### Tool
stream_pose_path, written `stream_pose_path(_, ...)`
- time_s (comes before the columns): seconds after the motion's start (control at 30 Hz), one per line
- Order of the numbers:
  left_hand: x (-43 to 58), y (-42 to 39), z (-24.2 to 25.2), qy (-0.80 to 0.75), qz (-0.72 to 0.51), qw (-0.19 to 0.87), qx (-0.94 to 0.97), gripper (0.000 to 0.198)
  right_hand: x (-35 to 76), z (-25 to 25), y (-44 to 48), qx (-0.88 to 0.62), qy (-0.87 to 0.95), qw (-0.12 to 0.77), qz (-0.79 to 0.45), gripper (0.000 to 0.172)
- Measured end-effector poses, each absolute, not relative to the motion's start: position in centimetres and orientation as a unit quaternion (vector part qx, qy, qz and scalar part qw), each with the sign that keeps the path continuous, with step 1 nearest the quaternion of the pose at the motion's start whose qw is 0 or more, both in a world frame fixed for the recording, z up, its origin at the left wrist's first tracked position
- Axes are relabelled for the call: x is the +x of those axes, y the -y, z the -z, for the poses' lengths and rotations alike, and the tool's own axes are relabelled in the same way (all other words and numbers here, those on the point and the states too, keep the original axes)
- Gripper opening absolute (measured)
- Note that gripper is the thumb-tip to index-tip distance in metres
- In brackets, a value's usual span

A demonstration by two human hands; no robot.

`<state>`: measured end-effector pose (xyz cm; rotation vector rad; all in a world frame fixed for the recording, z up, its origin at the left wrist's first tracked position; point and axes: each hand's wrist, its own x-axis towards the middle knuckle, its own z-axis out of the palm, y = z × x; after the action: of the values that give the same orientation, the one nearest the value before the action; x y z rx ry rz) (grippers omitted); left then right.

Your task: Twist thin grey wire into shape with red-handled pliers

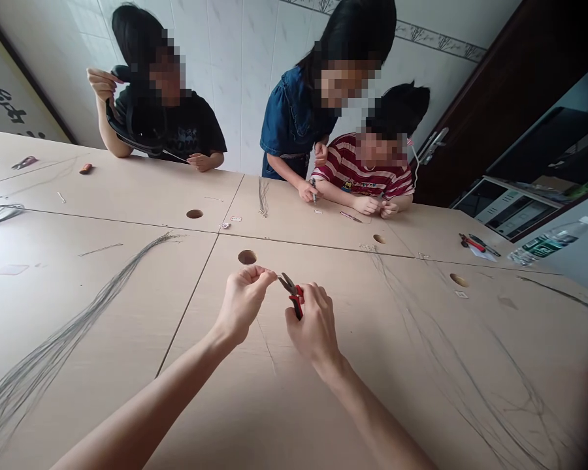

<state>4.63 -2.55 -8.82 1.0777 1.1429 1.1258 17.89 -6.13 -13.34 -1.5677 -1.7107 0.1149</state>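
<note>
My right hand (314, 322) is closed around small pliers with red handles (293, 294), their dark jaws pointing up and left. My left hand (244, 299) pinches its fingertips together just left of the jaws, on a thin wire too fine to see clearly. Both hands hover above the light wooden table (323, 391) near a round hole (247, 256).
A long bundle of thin grey wires (68, 333) lies at the left, more loose wires (470, 352) at the right. Three people work across the table. Another pair of red-handled pliers (475, 244) and a plastic bottle (549, 245) lie far right.
</note>
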Motion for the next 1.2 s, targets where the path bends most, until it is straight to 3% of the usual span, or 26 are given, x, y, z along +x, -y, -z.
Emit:
stream_pose_path(0.83, 6.0, 3.6, 9.9, -0.483, -0.486, 0.557, 0.469, 0.019, 17.6, 13.5, 6.4, -0.638, 0.664, 0.39, -0.005, 0.018)
stream_pose_path(1.2, 6.3, 3.9, 10.3, -0.487, -0.488, 0.55, 0.471, 0.026, 17.4, 13.5, 6.4, -0.631, 0.655, 0.414, -0.031, 0.013)
